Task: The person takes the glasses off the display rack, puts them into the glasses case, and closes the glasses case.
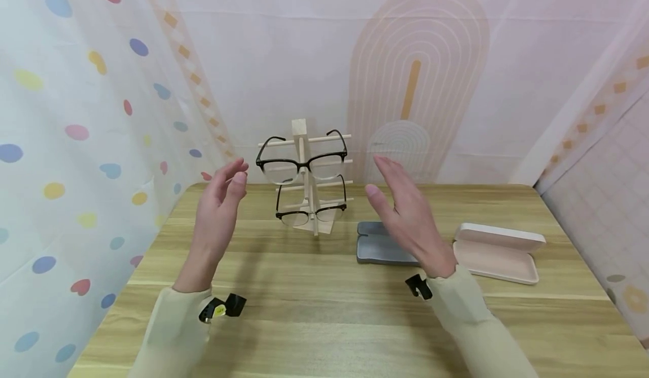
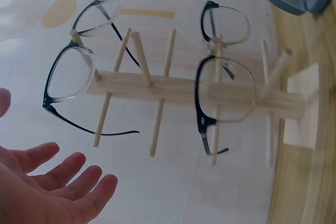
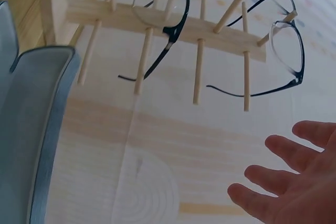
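Note:
A wooden glasses stand (image 1: 311, 189) with peg rods rises from the table's far side. On its top pegs hangs a pair of black half-rim glasses (image 1: 304, 164); lower down sits a second, similar pair of glasses (image 1: 311, 215). My left hand (image 1: 218, 209) is raised to the left of the stand, fingers relaxed, holding nothing. On the other side my right hand (image 1: 405, 212) is up too, fingers loosely extended and bare. Both palms face the stand, apart from it. In the left wrist view, the upper glasses (image 2: 68, 72) are nearest the left fingers (image 2: 79, 182).
Partly behind my right hand lies an open grey glasses case (image 1: 377, 248). Farther right, an open white glasses case (image 1: 497, 254) shows its pale pink lining. A patterned curtain (image 1: 284, 45) hangs behind the wooden table (image 1: 314, 310).

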Tool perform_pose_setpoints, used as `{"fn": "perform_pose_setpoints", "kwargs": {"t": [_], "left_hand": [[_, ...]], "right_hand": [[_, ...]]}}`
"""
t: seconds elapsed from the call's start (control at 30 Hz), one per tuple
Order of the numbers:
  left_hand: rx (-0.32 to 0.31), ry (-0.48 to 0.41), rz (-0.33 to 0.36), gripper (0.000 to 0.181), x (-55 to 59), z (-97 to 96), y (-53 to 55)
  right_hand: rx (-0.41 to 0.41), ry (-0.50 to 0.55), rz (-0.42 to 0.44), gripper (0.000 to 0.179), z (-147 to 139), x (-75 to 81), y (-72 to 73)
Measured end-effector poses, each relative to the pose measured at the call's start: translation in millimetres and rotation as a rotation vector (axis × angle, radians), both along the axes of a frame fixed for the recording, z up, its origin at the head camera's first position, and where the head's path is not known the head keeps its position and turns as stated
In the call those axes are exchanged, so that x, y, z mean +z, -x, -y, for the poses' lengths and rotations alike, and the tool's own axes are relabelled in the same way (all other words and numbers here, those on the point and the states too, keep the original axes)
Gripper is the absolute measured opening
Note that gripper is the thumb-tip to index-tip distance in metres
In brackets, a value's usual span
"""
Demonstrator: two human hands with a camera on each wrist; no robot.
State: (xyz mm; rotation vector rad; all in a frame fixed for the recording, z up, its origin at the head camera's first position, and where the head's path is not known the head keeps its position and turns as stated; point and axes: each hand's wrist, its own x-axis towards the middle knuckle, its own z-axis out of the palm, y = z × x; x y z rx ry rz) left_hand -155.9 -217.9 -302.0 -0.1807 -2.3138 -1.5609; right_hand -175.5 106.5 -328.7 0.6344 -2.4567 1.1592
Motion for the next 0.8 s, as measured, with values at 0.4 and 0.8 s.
{"fn": "perform_pose_setpoints", "kwargs": {"t": [0.4, 0.8], "left_hand": [[-0.024, -0.249, 0.020, 0.051, 7.4, -8.1, 15.7], [-0.045, -0.375, 0.009, 0.043, 10.2, -11.7, 27.6]], "right_hand": [[0.004, 0.105, 0.027, 0.065, 19, 12.0, 11.0], [0.046, 0.249, 0.019, 0.053, 36, 23.2, 32.1]]}}
